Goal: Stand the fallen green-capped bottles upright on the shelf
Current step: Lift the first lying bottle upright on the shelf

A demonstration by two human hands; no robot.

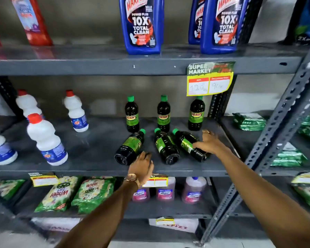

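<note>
Three green-capped Sunny bottles [132,114] stand upright; three fallen bottles [166,146] remain on the shelf [97,170]. Right hand [207,143] spread over one; left hand [141,167] open, empty.

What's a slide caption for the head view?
Both hands, left and right, reach three fallen green-capped bottles before three upright ones.

We reach both arms forward and up. Our left hand [143,165], a watch [132,178] on its wrist, has its fingers curled forward, loosely spread. Our right hand [208,143], farther out and higher, lies palm-down with fingers spread, a ring on one finger.
</note>
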